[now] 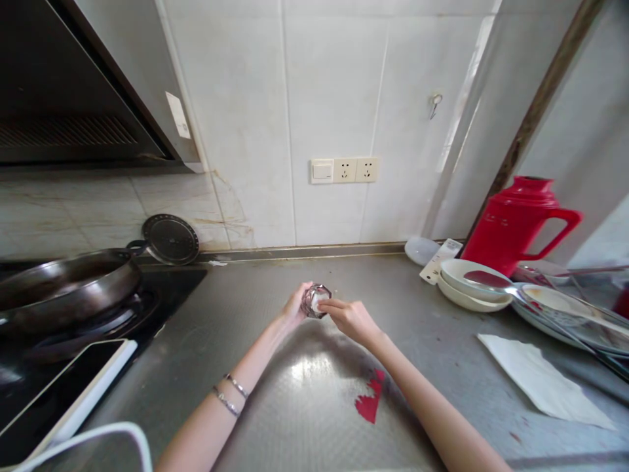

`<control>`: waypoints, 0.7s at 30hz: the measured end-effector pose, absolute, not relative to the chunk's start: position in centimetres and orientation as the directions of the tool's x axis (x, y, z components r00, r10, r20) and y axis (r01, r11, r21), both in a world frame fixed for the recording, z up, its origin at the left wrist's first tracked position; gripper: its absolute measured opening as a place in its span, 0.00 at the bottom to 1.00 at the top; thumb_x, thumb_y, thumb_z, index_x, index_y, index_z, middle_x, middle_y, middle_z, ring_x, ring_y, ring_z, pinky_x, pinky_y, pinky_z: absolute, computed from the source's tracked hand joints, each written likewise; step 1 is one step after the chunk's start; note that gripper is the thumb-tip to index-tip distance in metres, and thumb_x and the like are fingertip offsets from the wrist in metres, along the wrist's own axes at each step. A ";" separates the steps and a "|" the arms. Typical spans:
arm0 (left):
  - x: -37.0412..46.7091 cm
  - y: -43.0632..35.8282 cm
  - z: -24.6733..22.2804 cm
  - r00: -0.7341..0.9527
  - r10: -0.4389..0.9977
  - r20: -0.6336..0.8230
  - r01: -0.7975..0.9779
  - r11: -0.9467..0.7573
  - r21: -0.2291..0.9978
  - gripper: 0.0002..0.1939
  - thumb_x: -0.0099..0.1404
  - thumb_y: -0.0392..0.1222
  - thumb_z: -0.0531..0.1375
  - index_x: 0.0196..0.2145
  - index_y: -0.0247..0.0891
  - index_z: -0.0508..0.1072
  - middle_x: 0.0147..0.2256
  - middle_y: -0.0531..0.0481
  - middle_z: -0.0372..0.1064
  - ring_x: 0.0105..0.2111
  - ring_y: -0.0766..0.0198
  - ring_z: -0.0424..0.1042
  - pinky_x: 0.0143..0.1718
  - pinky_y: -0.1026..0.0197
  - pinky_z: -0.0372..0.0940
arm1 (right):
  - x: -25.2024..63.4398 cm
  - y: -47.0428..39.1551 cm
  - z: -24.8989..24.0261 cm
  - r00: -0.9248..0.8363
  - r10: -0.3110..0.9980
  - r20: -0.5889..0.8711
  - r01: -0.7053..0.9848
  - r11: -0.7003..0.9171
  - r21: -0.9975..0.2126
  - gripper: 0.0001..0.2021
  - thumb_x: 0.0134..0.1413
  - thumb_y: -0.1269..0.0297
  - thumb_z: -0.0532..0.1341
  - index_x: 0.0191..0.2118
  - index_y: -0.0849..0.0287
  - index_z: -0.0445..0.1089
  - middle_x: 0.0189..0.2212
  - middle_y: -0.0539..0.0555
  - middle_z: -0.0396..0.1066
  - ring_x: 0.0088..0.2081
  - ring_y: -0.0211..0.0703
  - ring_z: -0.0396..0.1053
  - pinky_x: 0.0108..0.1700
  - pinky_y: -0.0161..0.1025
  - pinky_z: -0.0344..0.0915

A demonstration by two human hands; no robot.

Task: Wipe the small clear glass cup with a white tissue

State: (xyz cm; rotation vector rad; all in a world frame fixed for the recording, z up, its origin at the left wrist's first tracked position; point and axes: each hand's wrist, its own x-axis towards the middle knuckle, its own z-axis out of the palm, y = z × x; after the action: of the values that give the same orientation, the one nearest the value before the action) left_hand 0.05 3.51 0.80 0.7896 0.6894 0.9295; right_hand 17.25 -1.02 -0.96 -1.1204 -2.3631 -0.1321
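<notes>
Clear glass caught the light where the left hand (pixel 296 307) wrapped its grip around a small glass (pixel 314 301), held just above the middle of the steel bench (pixel 275 387). The right hand (pixel 350 318) pressed its fingers (pixel 328 303) onto something white in the glass's mouth (what it was could not be told). A dark pan (pixel 69 282) sat toward the bench's left edge, and a red jug (pixel 515 219) stood behind stacked bowls (pixel 472 285) near the far right corner.
</notes>
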 end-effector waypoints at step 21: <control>-2.4 4.5 0.8 0.629 0.771 -0.105 -0.409 0.442 0.798 0.30 0.61 0.59 0.51 0.45 0.29 0.73 0.33 0.37 0.75 0.30 0.54 0.74 0.31 0.56 0.66 | 15.8 -2.0 -0.7 -0.612 0.644 0.460 0.736 0.676 0.033 0.14 0.61 0.74 0.50 0.49 0.57 0.67 0.43 0.54 0.72 0.36 0.40 0.72 0.31 0.32 0.63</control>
State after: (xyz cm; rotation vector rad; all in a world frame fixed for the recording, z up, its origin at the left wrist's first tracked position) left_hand -2.39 4.53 0.82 0.8213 0.5007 0.7705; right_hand 15.84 -2.02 -0.65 -1.0768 -2.4769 -0.3055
